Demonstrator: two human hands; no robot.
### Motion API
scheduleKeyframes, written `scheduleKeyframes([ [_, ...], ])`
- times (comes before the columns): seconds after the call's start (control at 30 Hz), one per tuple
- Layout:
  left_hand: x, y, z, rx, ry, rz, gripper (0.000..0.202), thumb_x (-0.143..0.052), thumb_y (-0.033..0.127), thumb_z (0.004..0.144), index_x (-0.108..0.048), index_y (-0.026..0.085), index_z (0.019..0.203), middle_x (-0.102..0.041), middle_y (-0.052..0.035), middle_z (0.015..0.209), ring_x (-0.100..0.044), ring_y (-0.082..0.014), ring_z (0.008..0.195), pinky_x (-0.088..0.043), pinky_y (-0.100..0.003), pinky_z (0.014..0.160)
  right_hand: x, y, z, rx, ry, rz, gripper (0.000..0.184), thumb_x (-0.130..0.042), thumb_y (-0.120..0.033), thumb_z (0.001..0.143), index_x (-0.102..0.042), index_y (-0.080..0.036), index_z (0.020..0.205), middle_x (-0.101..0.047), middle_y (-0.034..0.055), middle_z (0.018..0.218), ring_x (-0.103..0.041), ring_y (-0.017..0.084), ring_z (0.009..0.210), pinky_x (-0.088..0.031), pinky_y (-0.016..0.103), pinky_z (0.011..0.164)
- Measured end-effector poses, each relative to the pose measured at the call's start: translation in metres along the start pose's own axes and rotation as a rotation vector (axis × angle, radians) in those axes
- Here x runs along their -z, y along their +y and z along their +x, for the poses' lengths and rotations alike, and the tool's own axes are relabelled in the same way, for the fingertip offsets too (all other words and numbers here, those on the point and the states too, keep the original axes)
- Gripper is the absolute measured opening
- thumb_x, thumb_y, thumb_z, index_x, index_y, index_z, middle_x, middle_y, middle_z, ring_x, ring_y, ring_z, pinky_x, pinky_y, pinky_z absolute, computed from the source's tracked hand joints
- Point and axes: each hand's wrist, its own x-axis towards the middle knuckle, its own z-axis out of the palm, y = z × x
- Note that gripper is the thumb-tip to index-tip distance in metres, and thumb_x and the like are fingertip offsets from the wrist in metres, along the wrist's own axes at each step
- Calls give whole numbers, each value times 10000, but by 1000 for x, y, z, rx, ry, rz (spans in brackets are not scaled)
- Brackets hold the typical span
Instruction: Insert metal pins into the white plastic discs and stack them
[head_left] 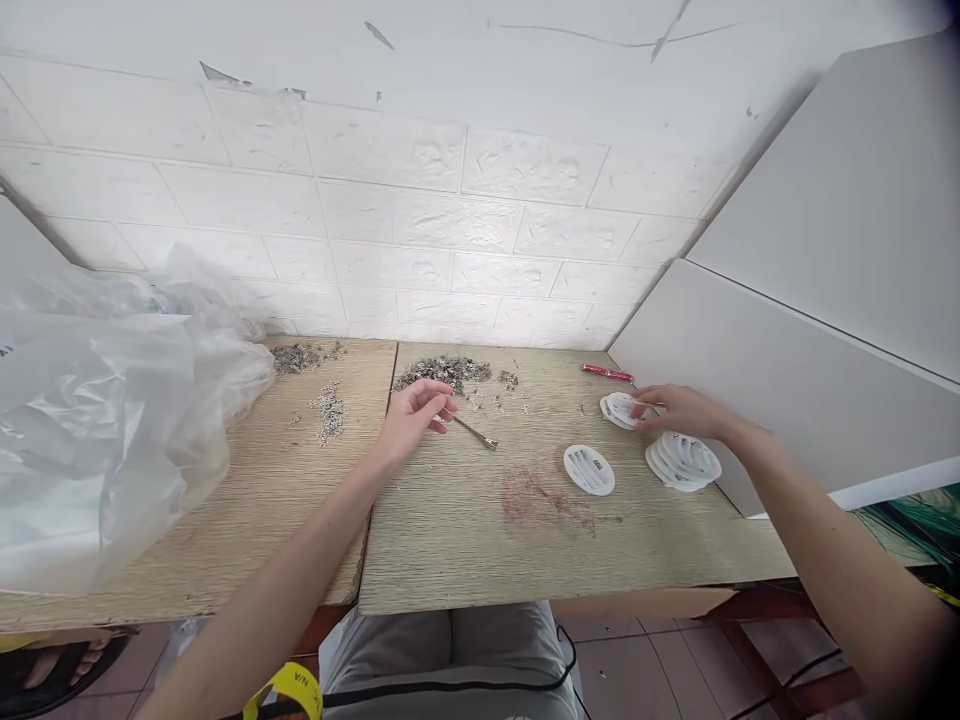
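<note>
My left hand is closed, thumb and fingers pinched together just in front of the pile of small metal parts. From its fingertips a slim metal piece with a wider end slants down to the right; its exact kind is unclear. At the right, my right hand pinches the edge of a white slotted disc at the small stack. A taller stack of white slotted discs stands just below that hand. One single disc lies flat between the two hands, with small metal bits in its slots.
Near the wall lies a red pen-like object. Two more heaps of small metal parts are on the left board. A large clear plastic bag covers the far left. A white panel bounds the right side.
</note>
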Motion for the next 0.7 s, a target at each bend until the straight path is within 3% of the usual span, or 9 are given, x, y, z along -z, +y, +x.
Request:
scheduleKeyframes([
  [0.17, 1, -1, 1, 8, 10, 5, 289, -683, 386, 722, -638, 156, 891, -663, -53, 765, -617, -155, 693, -522, -285, 591, -1, 1, -1, 25, 11, -17, 357, -578, -445, 706, -723, -216, 939, -579, 99, 1316, -521, 354, 1210, -438, 452, 979],
  [0.27, 1, -1, 1, 15, 9, 23, 279, -671, 375, 730, -633, 154, 895, -666, -58, 771, -615, -155, 699, -522, -284, 596, 1, -10, -10, 0, 169, -97, 390, -585, -477, 723, -725, -222, 981, -514, 117, 1381, -428, 401, 1283, -420, 514, 975],
  [0.33, 1, -2, 1, 13, -3, 49, 263, -656, 365, 742, -629, 155, 900, -669, -62, 784, -614, -154, 709, -521, -283, 603, 1, -27, -22, 64, 275, -87, 422, -541, -509, 779, -707, -223, 1041, -506, 117, 1384, -442, 375, 1270, -426, 503, 969],
  [0.47, 1, -6, 1, 1, -19, 129, 236, -633, 351, 751, -625, 159, 888, -664, -58, 788, -582, -138, 677, -473, -246, 546, -14, -73, -52, 263, 200, -95, 389, -568, -543, 804, -711, -237, 997, -605, 95, 1253, -522, 337, 1173, -453, 462, 925],
  [0.57, 1, -10, 2, -6, -31, 211, 223, -607, 345, 768, -634, 164, 895, -665, -54, 800, -523, -115, 618, -386, -214, 485, -32, -97, -68, 261, 100, -124, 273, -629, -482, 787, -710, -231, 854, -647, 87, 1157, -554, 331, 1107, -467, 444, 867],
  [0.7, 1, -11, 3, -20, -53, 320, 222, -564, 346, 794, -652, 168, 892, -673, -45, 781, -477, -108, 574, -333, -226, 498, -49, -113, -73, 195, 88, -66, 225, -611, -424, 831, -673, -210, 865, -656, 91, 1044, -584, 287, 1001, -474, 390, 801],
])
